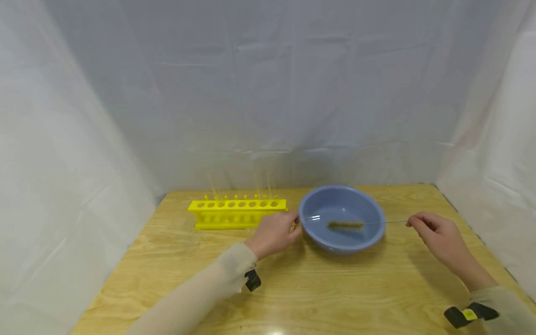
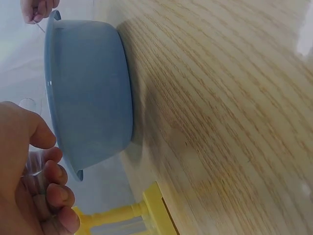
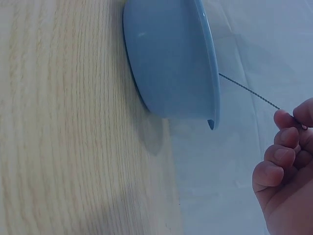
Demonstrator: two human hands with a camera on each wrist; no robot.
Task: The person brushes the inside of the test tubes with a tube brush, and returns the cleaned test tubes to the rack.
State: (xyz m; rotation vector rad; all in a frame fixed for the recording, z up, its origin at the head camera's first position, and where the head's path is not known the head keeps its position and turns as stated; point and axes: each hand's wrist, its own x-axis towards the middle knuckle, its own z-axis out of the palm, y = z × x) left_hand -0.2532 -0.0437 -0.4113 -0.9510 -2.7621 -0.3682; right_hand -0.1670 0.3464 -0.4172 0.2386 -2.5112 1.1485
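Observation:
My left hand (image 1: 274, 232), at the bowl's left rim, has its fingers curled round a clear glass test tube (image 1: 314, 217). The tube reaches over the bowl, and its glass also shows between the fingers in the left wrist view. To the right of the bowl, my right hand (image 1: 439, 237) pinches the twisted wire handle (image 3: 249, 90) of a test tube brush (image 1: 345, 225) between thumb and forefinger. The bristles are brownish and hang over the inside of the blue plastic bowl (image 1: 341, 246), pointing left toward the tube.
A yellow test tube rack (image 1: 238, 204) stands on the wooden table (image 1: 335, 293) left of the bowl, with a few clear tubes upright at its back. White sheeting (image 1: 268, 93) hangs behind the table and at both sides.

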